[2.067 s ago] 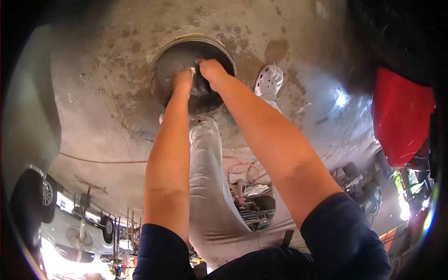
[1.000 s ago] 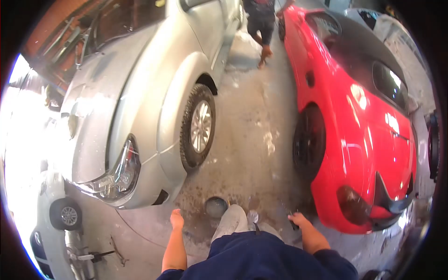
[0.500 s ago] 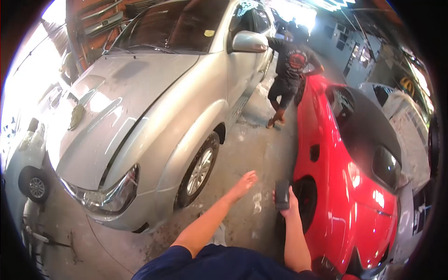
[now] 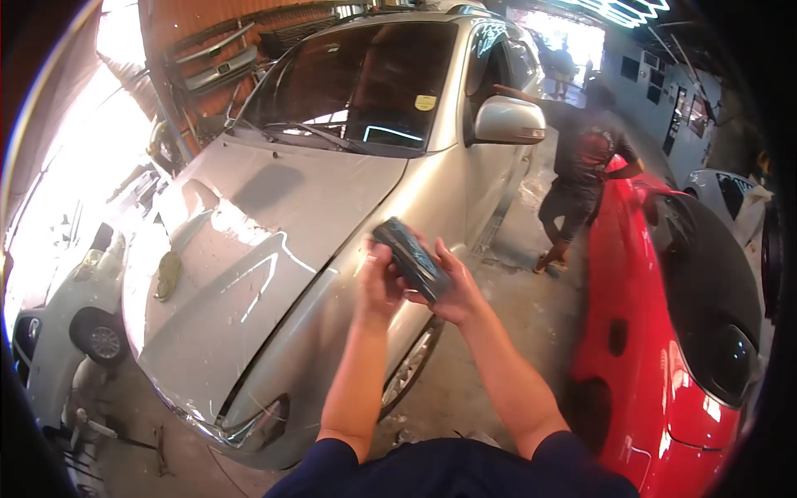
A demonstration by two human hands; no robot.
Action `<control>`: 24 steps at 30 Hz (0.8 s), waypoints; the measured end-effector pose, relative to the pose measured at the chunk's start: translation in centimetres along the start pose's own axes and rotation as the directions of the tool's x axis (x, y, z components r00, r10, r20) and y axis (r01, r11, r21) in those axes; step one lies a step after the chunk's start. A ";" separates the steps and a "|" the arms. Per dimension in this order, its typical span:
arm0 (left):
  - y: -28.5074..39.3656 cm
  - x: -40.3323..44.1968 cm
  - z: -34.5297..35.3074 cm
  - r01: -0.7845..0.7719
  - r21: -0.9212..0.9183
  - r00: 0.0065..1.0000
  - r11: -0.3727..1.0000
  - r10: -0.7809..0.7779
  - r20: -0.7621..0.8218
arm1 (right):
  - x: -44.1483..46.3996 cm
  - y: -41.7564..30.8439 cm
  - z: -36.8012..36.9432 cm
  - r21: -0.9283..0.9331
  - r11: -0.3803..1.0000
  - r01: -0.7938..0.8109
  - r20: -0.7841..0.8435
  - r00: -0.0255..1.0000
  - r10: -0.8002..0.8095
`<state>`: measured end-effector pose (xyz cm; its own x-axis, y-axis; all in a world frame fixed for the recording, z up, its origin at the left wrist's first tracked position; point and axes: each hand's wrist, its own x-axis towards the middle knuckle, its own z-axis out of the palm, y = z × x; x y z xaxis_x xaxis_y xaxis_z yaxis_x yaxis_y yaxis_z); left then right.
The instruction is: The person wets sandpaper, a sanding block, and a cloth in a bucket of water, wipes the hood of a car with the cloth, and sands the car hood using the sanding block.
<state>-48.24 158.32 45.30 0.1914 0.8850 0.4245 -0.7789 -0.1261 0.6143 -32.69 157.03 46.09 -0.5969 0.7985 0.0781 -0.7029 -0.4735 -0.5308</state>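
A dark, glossy oblong block (image 4: pixel 411 259) is held up in front of me, tilted, with its exact kind unclear. My left hand (image 4: pixel 379 284) is closed along its left side, thumb near the top end. On the right side, my right hand (image 4: pixel 457 289) grips the lower end, its thumb pointing up. Both hands are over the front fender of a silver SUV (image 4: pixel 349 274), apart from the paint as far as I can see. The fingers beneath the block are partly hidden.
On the right stands a red car (image 4: pixel 618 282) with a dark roof. A person in dark clothes (image 4: pixel 581 158) is between the two cars, one arm reaching toward the SUV. A greenish pad or cloth (image 4: pixel 168 276) lies on the hood. Another pale vehicle (image 4: pixel 62 299) is at left.
My right hand has raised the block up and to the left. My left hand, earlier apart and holding nothing, has come up and taken hold of it too. The view has shifted.
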 end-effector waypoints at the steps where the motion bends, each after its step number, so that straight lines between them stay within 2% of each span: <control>1: 2.3 1.3 -1.4 -0.078 0.017 0.991 0.997 0.080 -0.111 | 2.0 -0.6 -0.3 -0.141 0.989 -0.049 0.029 0.998 0.053; 2: 5.0 2.6 -3.0 -0.158 0.041 0.962 0.987 0.163 -0.219 | 3.9 -1.0 -1.0 -0.222 0.973 -0.061 -0.007 0.998 0.061; 3: 8.5 3.7 -5.0 -0.138 0.183 0.930 0.974 0.190 -0.314 | 5.6 -1.4 -1.9 -0.301 0.950 -0.079 -0.045 0.997 0.069; 4: 12.0 4.9 -5.8 -0.122 0.442 0.888 0.889 0.297 -0.351 | 7.2 -2.0 -2.6 -0.377 0.920 -0.102 -0.085 0.994 0.075; 5: 14.6 5.8 -7.0 -0.038 0.636 0.838 0.771 0.371 -0.400 | 8.7 -2.9 -2.8 -0.442 0.889 -0.117 -0.103 0.992 0.079; 6: 16.8 7.2 -8.6 0.022 0.849 0.791 0.528 0.510 -0.338 | 10.4 -4.1 -3.0 -0.527 0.845 -0.093 -0.097 0.994 0.049; 7: 18.2 8.3 -7.8 0.157 0.932 0.748 0.326 0.577 -0.328 | 12.4 -5.4 -3.2 -0.604 0.794 -0.067 -0.084 0.996 0.020; 10: 19.3 11.8 -12.1 0.445 0.888 0.825 -0.116 0.440 -0.355 | 18.6 -9.3 -2.5 -0.763 0.645 0.039 -0.011 0.997 -0.074; 12: 17.8 14.2 -14.8 0.447 0.814 0.875 -0.372 0.372 -0.311 | 23.5 -11.6 -2.4 -0.835 0.529 0.152 0.084 0.985 -0.150; 14: 16.0 16.6 -17.4 0.417 0.690 0.902 -0.591 0.360 -0.237 | 29.0 -13.9 -2.8 -0.862 0.404 0.305 0.245 0.950 -0.194; 17: 15.4 20.2 -21.0 0.574 0.638 0.805 -0.513 0.496 -0.326 | 37.5 -14.2 -4.5 -0.847 0.239 0.474 0.419 0.874 -0.248; 18: 15.5 21.3 -21.3 0.583 0.636 0.795 -0.506 0.517 -0.318 | 39.2 -14.8 -3.9 -0.836 0.169 0.522 0.472 0.841 -0.265; 19: 15.3 21.8 -21.7 0.596 0.635 0.782 -0.492 0.538 -0.316 | 39.9 -15.8 -3.5 -0.839 -0.020 0.544 0.530 0.807 -0.259; 23: 15.6 22.8 -24.1 0.646 0.631 0.732 -0.431 0.583 -0.351 | 46.7 -15.1 -2.5 -0.803 -0.166 0.572 0.592 0.798 -0.112; 24: 15.5 23.0 -24.0 0.660 0.640 0.708 -0.394 0.609 -0.356 | 47.7 -14.7 -2.3 -0.796 -0.167 0.582 0.599 0.798 -0.069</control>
<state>-70.24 187.50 48.62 -0.5518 0.7098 0.4378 0.8149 0.3474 0.4639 -49.95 202.98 55.73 -0.6594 0.4474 0.6042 0.0775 0.8398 -0.5373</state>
